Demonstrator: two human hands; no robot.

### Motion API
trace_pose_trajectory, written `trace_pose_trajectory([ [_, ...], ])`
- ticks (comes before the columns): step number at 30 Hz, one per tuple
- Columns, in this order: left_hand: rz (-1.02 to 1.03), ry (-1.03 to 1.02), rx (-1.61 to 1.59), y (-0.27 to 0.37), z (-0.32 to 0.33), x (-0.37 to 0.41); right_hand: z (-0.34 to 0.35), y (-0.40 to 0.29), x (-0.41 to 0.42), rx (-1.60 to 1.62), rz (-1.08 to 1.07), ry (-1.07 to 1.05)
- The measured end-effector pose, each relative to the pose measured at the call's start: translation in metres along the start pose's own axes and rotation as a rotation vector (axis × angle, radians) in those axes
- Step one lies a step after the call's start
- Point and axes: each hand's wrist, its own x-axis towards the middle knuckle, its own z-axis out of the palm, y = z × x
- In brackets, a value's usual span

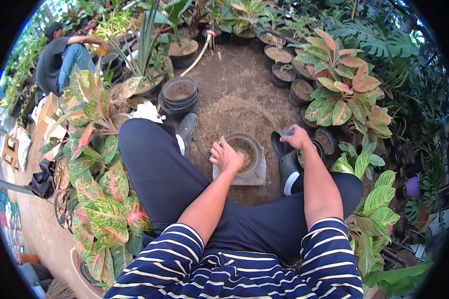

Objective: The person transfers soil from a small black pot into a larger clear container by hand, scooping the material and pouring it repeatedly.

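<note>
A round black plastic pot [261, 157] with loose soil mix inside stands on a grey stone slab [255, 180] between my feet. My left hand [226, 156] is over the pot's left rim, fingers bent; something small and dark shows at its fingertips, and whether it grips anything is unclear. My right hand [297, 138] holds a small black plastic pot [281, 145] by its rim, tilted, just right of the larger pot and above my right shoe. Beneath the right forearm, another black pot [317, 148] stands by that shoe, partly hidden.
Stacked black pots [179, 93] stand beyond my left shoe [188, 130]. A hose [198, 58] lies behind them. Potted plants line both sides, including a pink-green aglaonema [344, 82] at right. Another person [61, 56] sits at the upper left.
</note>
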Motion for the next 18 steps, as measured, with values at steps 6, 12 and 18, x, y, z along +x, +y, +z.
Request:
trace_pose_trajectory([
  [6, 0.017, 0.013, -0.055, 0.003, 0.009, -0.001, 0.054, 0.008, 0.038, 0.329, 0.153, 0.147],
  [12, -0.006, 0.020, -0.075, 0.010, 0.008, 0.006, 0.137, 0.019, 0.057, 0.916, 0.513, 0.129],
  [18, 0.053, 0.020, 0.016, 0.019, 0.011, 0.013, 0.153, 0.033, 0.101, 0.599, 0.563, 0.562],
])
